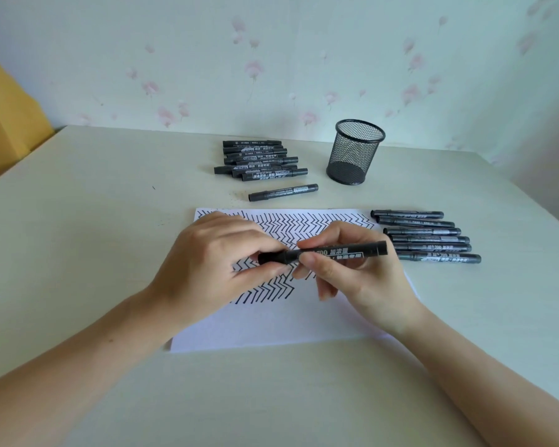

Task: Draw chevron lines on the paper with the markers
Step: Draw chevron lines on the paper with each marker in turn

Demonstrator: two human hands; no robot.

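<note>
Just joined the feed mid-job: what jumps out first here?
Both hands, left and right, hold one black marker level over the paper, whose far half is filled with black chevron lines. Marker groups lie behind and to the right, beside a mesh cup.

The left hand (220,262) and right hand (346,272) are covering the middle of the paper (271,324), hiding part of the chevron lines (304,222). Left fingers (265,271) are concealing the cap end of the held marker (336,251). The bench (78,221) is running off the picture's lower edge, and print on the far markers (259,161) is reading too small.
</note>
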